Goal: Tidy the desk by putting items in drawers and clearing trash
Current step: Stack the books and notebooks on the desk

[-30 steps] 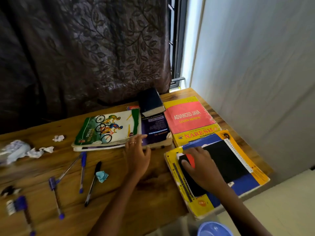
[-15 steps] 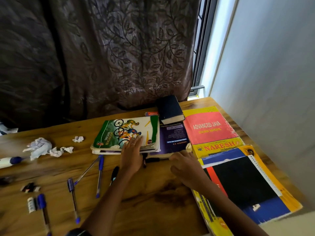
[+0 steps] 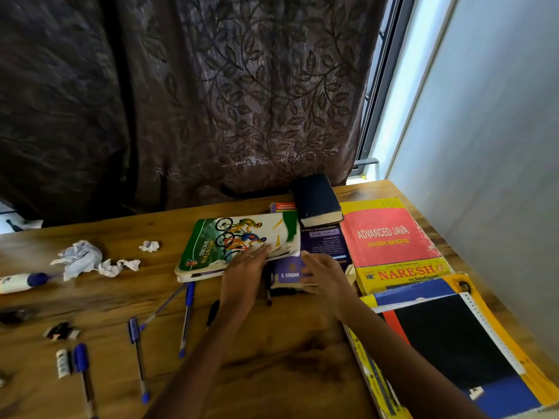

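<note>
Readable covers from my feed: "MOUNTAIN BIKING" on the green-and-white book [image 3: 239, 246] with cyclists; "S. CHAND" and "(Fully Solved)" on the purple book [image 3: 323, 246]; "ADVANCED JAVA COURSE MATERIAL" and "NARESH technologies" on the red-and-yellow book [image 3: 390, 243].

Left hand [image 3: 242, 276]: fingers straight, flat on the biking book's tattered right edge; ring visible. Right hand [image 3: 325, 275]: fingers laid on the purple book's near end, thumb at its lower edge (true grip or just resting, I cannot tell).

Biking book overlaps the purple one, both at desk [image 3: 272, 358] centre-back. Small dark thick book [image 3: 316, 199] sits on the purple book's far end. Spiral-bound black, blue and yellow book [image 3: 459, 352] at right front corner.

Trash: crumpled paper [image 3: 80, 258] and a smaller scrap [image 3: 149, 245], left. Blue pens [image 3: 186, 319] scattered front left; black pen [image 3: 268, 290] between the hands.
</note>
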{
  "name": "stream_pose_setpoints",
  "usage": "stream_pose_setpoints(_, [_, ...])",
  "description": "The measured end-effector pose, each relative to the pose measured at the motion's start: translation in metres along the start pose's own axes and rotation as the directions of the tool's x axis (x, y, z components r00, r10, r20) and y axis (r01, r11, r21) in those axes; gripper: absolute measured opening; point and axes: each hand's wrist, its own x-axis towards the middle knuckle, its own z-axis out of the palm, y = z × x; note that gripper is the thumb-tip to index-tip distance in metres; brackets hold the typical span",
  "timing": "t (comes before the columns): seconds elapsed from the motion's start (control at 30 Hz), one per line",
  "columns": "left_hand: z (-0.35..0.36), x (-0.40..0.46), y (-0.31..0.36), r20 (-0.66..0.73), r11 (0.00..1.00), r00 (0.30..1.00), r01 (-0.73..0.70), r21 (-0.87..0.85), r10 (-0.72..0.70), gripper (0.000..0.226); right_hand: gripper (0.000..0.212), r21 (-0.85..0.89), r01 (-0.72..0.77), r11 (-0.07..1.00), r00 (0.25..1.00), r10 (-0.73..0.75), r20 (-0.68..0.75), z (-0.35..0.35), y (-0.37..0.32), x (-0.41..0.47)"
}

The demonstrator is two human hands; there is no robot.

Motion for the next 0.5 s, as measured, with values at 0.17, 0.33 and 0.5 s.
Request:
stream_pose_setpoints(0.17, [0.000,-0.006,0.005,0.001,0.998,0.998,-0.062,-0.007,0.062,0.047,0.033,0.231,-0.208,0.950,0.978,0.204,0.041,0.015,-0.017,0.019])
stream_pose_setpoints(0.33, [0.001,-0.005,-0.005,0.168,0.994,0.984,-0.042,-0.099,0.059,0.046,0.011,0.187,-0.197,0.963,0.970,0.219,-0.105,0.027,-0.012,0.032])
stream_pose_setpoints(0.5, [-0.007,0.000,-0.021,0.151,0.989,0.988,0.000,-0.146,0.022,0.061,0.005,0.125,-0.029,0.992,0.993,0.042,-0.107,0.034,-0.029,0.028])
